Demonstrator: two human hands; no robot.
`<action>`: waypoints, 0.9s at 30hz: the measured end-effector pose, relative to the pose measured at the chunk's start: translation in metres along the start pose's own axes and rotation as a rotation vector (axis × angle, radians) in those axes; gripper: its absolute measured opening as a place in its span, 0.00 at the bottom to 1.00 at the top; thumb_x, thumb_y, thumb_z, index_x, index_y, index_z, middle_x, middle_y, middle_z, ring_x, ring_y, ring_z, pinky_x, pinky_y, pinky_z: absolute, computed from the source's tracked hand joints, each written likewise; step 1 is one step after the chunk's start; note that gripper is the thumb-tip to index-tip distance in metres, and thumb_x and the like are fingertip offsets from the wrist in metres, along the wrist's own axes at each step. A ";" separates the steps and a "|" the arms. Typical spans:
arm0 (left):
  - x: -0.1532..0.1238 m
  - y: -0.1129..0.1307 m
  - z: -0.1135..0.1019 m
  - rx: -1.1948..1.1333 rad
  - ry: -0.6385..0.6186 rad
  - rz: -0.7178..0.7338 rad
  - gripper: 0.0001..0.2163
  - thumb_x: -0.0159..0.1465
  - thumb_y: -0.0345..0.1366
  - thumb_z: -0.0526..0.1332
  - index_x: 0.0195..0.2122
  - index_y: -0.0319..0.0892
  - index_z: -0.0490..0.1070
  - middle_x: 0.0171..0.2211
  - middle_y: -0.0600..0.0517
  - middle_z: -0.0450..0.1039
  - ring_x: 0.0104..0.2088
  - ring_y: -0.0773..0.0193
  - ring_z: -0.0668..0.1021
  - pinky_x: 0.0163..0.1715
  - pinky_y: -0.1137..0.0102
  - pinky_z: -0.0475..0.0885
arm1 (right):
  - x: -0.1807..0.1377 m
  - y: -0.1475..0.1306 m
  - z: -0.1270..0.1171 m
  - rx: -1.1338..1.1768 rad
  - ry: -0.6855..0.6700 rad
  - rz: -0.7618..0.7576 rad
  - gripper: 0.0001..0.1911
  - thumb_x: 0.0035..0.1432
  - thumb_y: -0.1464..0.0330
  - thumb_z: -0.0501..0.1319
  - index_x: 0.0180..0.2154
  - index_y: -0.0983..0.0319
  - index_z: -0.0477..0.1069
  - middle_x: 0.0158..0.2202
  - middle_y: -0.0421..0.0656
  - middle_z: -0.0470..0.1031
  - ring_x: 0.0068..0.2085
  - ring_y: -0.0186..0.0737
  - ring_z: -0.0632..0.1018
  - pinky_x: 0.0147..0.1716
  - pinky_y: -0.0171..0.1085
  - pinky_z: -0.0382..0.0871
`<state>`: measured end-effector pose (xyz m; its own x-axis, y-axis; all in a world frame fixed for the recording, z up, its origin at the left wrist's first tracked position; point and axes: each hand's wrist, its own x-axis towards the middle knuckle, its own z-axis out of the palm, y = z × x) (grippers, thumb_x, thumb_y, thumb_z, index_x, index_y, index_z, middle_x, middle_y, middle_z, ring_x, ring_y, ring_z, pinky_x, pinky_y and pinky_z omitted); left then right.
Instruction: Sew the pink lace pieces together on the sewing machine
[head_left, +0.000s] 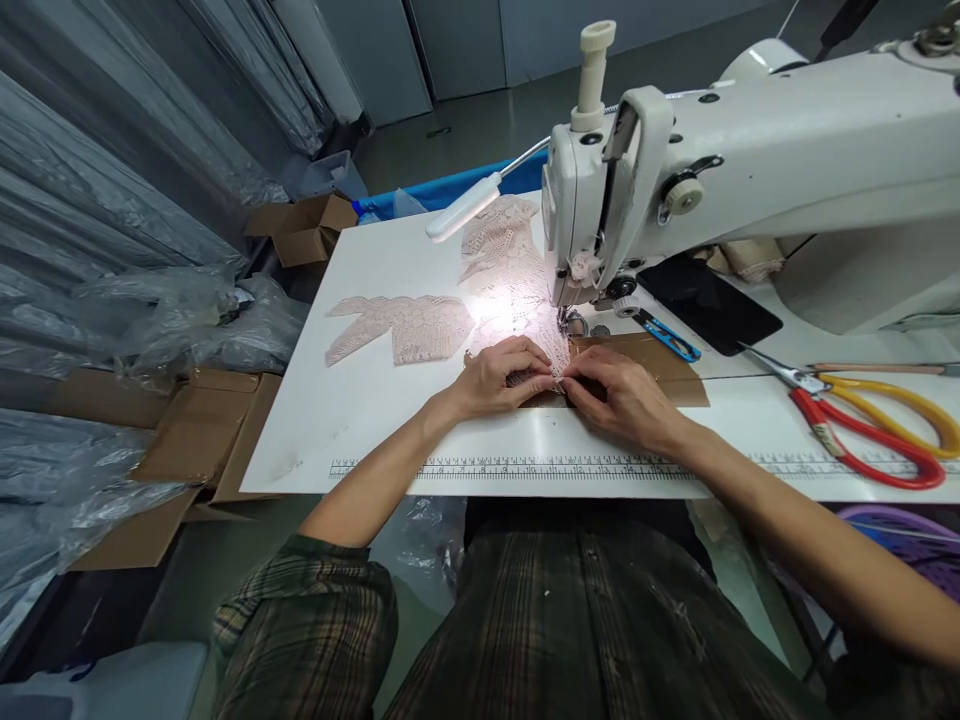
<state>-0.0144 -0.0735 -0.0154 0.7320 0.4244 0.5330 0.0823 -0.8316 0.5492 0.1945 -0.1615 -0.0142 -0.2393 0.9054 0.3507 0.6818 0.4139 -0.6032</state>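
My left hand (501, 375) and my right hand (619, 395) meet just in front of the needle of a white sewing machine (750, 170). Both pinch the near edge of a pale pink lace piece (517, 295) that runs back under the presser foot and is lit by the machine's lamp. My fingers are curled and pressed onto the lace over a brown cardboard patch (660, 365). A second lace piece (405, 328) lies flat to the left, untouched.
Red and yellow scissors (877, 420) lie at the right, a blue thread snip (667, 337) and a black phone (709, 303) beside the machine. A printed ruler (525, 468) lines the table's (360, 400) near edge. Cardboard boxes (202, 440) and plastic-wrapped bundles sit on the left floor.
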 end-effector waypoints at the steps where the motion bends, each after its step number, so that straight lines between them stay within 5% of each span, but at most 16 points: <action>1: 0.000 0.000 0.000 -0.004 -0.016 0.035 0.12 0.64 0.42 0.69 0.40 0.38 0.79 0.38 0.45 0.79 0.37 0.63 0.82 0.37 0.67 0.80 | 0.000 0.000 0.000 0.020 0.008 0.001 0.10 0.66 0.65 0.57 0.35 0.59 0.75 0.36 0.47 0.78 0.38 0.45 0.77 0.40 0.44 0.70; 3: 0.000 -0.001 0.000 -0.003 -0.044 0.089 0.15 0.61 0.43 0.72 0.42 0.37 0.79 0.39 0.43 0.79 0.39 0.61 0.82 0.38 0.66 0.81 | 0.000 0.000 -0.001 0.055 0.018 0.010 0.10 0.65 0.66 0.57 0.33 0.59 0.74 0.35 0.46 0.78 0.37 0.44 0.77 0.39 0.44 0.71; 8: -0.001 0.001 0.000 0.010 -0.026 0.030 0.06 0.68 0.33 0.64 0.38 0.39 0.81 0.38 0.45 0.81 0.37 0.65 0.82 0.36 0.68 0.82 | 0.000 0.000 -0.003 0.110 0.076 0.087 0.08 0.63 0.66 0.57 0.36 0.59 0.74 0.34 0.46 0.78 0.35 0.44 0.78 0.37 0.43 0.72; 13: -0.001 0.004 -0.007 -0.046 -0.069 -0.059 0.10 0.64 0.26 0.61 0.40 0.39 0.82 0.42 0.45 0.82 0.40 0.62 0.84 0.39 0.65 0.83 | -0.002 0.004 -0.003 0.053 0.204 0.138 0.08 0.62 0.69 0.57 0.39 0.60 0.74 0.37 0.48 0.78 0.38 0.45 0.79 0.38 0.43 0.74; 18: 0.000 0.005 -0.013 -0.061 -0.134 -0.079 0.13 0.62 0.27 0.59 0.42 0.41 0.82 0.46 0.45 0.82 0.43 0.60 0.85 0.41 0.62 0.84 | -0.007 0.006 0.001 0.009 0.188 0.143 0.10 0.62 0.72 0.55 0.40 0.60 0.75 0.41 0.49 0.76 0.42 0.47 0.78 0.40 0.46 0.75; 24: 0.001 0.004 -0.005 0.101 0.161 -0.092 0.10 0.67 0.28 0.57 0.44 0.37 0.78 0.43 0.44 0.83 0.43 0.62 0.84 0.41 0.66 0.83 | -0.011 0.005 0.006 -0.119 0.065 -0.046 0.18 0.63 0.70 0.56 0.51 0.62 0.78 0.48 0.56 0.71 0.49 0.54 0.73 0.48 0.53 0.73; 27: 0.000 0.003 0.000 0.157 0.119 -0.010 0.07 0.67 0.29 0.60 0.44 0.37 0.76 0.44 0.44 0.82 0.43 0.62 0.84 0.41 0.66 0.83 | -0.018 0.001 0.008 -0.223 -0.011 -0.082 0.20 0.63 0.71 0.55 0.54 0.61 0.77 0.49 0.57 0.71 0.50 0.57 0.70 0.50 0.58 0.70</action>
<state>-0.0139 -0.0758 -0.0138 0.6463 0.4649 0.6051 0.2008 -0.8687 0.4528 0.1943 -0.1765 -0.0271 -0.3069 0.8708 0.3841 0.7952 0.4564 -0.3992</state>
